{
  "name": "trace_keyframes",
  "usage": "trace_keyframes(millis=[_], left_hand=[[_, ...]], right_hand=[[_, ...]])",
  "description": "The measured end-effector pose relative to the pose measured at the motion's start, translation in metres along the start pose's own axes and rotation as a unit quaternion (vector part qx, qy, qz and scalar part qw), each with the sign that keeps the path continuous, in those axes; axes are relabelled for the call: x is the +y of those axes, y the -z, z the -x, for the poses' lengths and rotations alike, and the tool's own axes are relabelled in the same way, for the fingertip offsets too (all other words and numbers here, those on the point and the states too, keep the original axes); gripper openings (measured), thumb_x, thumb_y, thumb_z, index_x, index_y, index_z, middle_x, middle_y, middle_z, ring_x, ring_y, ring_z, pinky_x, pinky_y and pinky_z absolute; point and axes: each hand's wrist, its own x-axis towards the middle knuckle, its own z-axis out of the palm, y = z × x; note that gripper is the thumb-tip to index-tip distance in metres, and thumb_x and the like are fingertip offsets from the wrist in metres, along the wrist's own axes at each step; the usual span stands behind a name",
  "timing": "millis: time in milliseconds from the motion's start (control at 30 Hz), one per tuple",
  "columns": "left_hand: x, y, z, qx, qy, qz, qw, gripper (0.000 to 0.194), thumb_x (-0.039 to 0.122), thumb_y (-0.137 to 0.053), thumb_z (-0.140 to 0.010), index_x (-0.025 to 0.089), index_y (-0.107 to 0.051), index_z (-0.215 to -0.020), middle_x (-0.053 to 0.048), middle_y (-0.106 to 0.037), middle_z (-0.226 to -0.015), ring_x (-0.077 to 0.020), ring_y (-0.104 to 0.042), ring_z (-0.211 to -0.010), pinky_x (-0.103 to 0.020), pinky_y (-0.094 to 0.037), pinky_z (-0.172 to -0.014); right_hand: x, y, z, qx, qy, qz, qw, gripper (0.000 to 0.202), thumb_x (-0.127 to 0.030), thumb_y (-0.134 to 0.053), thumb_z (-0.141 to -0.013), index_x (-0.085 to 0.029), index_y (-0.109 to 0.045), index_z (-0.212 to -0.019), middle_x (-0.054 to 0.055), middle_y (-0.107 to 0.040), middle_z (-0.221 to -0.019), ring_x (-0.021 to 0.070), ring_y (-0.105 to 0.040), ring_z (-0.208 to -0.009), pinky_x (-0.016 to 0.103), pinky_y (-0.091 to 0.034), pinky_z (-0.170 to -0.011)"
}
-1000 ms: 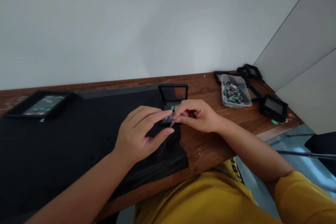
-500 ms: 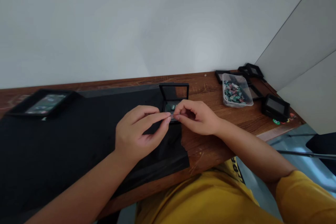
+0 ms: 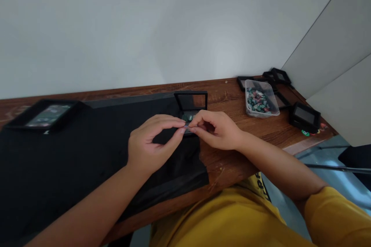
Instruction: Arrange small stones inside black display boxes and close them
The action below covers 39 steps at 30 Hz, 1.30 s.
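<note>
My left hand (image 3: 158, 141) is closed in a pinch, its thumb and forefinger tips meeting at a tiny pale, see-through piece (image 3: 187, 127). From the other side, the fingertips of my right hand (image 3: 213, 129) pinch the same piece. It is too small to name. Just behind the fingers stands an open black display box (image 3: 206, 102), its framed clear lid raised. Small greenish pieces (image 3: 188, 117) show inside it, while my hands hide most of its lower part.
A clear plastic tub (image 3: 262, 115) of small green and red pieces sits at the right, with several black boxes (image 3: 305, 117) around it. A larger black frame (image 3: 43, 114) lies at the left on a black mat (image 3: 95, 154). The wooden table (image 3: 232, 166) meets a white wall.
My hands have shifted slightly left, and their fingertips have come closer together over the box. The left thumb and forefinger now pinch nearer the right fingertips.
</note>
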Motion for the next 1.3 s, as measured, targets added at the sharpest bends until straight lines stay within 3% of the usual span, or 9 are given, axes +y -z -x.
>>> trace_keyframes(millis=[333, 633, 967, 1300], left_hand=[[0.0008, -0.0005, 0.0004, 0.015, 0.008, 0.008, 1.000, 0.015, 0.011, -0.074, -0.089, 0.026, -0.075, -0.093, 0.002, -0.077, -0.081, -0.0158, -0.070, -0.073, -0.032, -0.059, -0.067], [0.0001, 0.0007, -0.0014, 0.014, -0.018, -0.001, 1.000, 0.019, 0.009, -0.073, -0.089, 0.028, -0.076, -0.094, 0.003, -0.079, -0.083, -0.0161, -0.071, -0.074, -0.032, -0.061, -0.069], [0.0036, 0.0028, -0.0021, 0.012, 0.004, 0.022, 1.000, 0.017, 0.014, -0.077, -0.090, 0.030, -0.070, -0.089, 0.002, -0.077, -0.081, -0.0186, -0.073, -0.073, -0.038, -0.063, -0.066], [-0.0004, 0.0016, 0.0002, -0.010, 0.011, 0.055, 0.998, 0.016, 0.022, -0.077, -0.093, 0.028, -0.064, -0.086, 0.002, -0.074, -0.081, -0.0171, -0.073, -0.073, -0.035, -0.061, -0.068]], right_hand=[[0.0016, 0.0000, 0.0001, 0.009, -0.010, 0.007, 1.000, 0.014, -0.030, -0.059, -0.100, -0.018, -0.065, -0.096, -0.004, -0.055, -0.071, 0.0102, -0.052, -0.066, 0.023, -0.038, -0.063], [0.0023, 0.0008, -0.0005, 0.014, 0.006, 0.016, 1.000, 0.011, -0.025, -0.059, -0.101, -0.018, -0.066, -0.096, -0.004, -0.056, -0.073, 0.0100, -0.051, -0.066, 0.023, -0.039, -0.064], [0.0033, 0.0019, -0.0005, 0.003, 0.033, 0.029, 0.999, 0.015, -0.026, -0.057, -0.102, -0.018, -0.068, -0.095, 0.000, -0.062, -0.078, 0.0112, -0.055, -0.071, 0.023, -0.043, -0.067], [0.0025, 0.0028, -0.0007, -0.011, 0.031, 0.039, 0.999, 0.016, -0.028, -0.058, -0.103, -0.018, -0.068, -0.095, 0.000, -0.065, -0.080, 0.0110, -0.055, -0.070, 0.023, -0.042, -0.067]])
